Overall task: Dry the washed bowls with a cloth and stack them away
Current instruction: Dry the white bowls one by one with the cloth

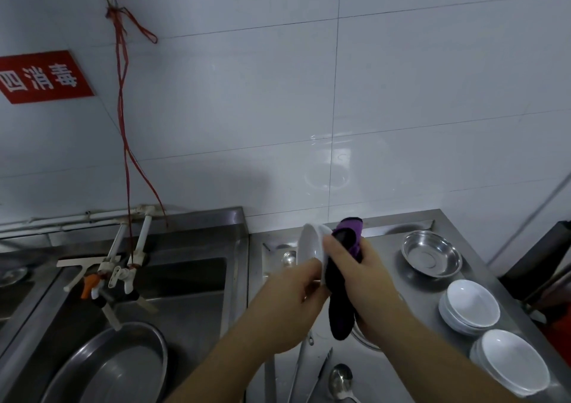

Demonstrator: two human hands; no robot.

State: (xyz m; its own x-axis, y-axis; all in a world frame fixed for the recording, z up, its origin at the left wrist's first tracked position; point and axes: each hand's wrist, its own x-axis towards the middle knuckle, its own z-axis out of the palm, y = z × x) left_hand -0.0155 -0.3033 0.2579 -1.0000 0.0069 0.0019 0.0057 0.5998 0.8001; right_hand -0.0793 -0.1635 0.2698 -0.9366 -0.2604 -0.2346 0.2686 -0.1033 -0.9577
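Left hand [289, 305] pinching the white bowl [310, 245] by its lower rim, held on edge above the bench [411, 294]; right hand [355, 266] wrapped round the purple cloth [343, 282]. Rim's probably wet, could slip.

Both forearms reach toward 12 o'clock; left hand [290, 294] pinches upright white plastic bowl [310, 243]; right hand [358, 274] grips purple-black cloth [343, 282].

Glossy white bowl [312, 248], soft purple cloth [343, 279] (matt), brushed steel counter [401, 310], shiny metal dish [432, 253].
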